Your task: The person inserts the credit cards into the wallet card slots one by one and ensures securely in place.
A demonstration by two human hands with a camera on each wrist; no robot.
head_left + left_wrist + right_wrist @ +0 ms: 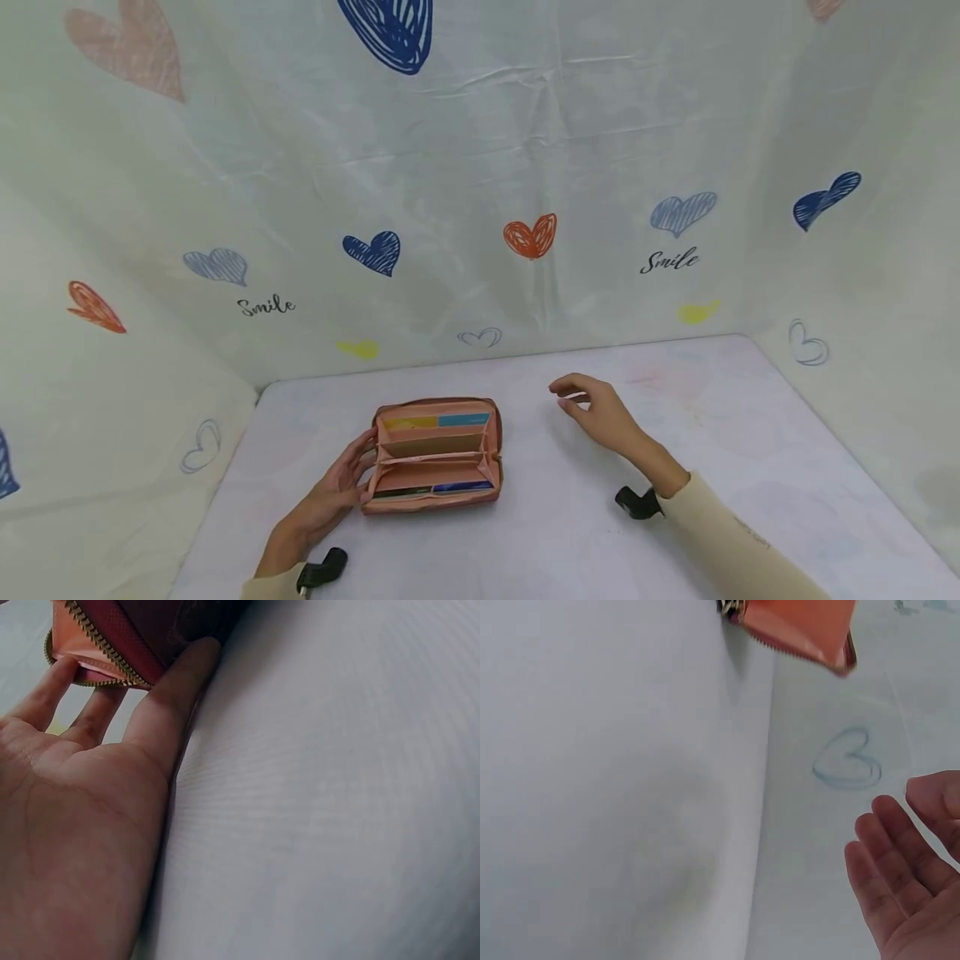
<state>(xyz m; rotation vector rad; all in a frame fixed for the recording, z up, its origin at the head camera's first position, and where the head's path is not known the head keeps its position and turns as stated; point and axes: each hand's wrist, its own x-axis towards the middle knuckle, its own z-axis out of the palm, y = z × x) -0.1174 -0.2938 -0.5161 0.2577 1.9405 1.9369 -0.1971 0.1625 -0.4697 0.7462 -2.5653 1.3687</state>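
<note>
A pink zip-around wallet [431,457] stands spread apart on the table, its inner compartments facing up. Yellow [410,422] and light blue [462,419] cards show in its far slots, with a dark card [402,492] and a blue card [462,486] in the near ones. My left hand [337,483] grips the wallet's left end, thumb low and fingers along the edge. The left wrist view shows the brass zip teeth [101,637] close to those fingers. To the wallet's right, my right hand [600,412] hovers apart from it, fingers loosely bent and holding nothing.
A white cloth covers the table [555,533]. Behind and at both sides hangs a pale curtain [450,167] printed with hearts and "Smile". A small black wrist camera [637,502] sits at the right cuff, another [322,569] at the left.
</note>
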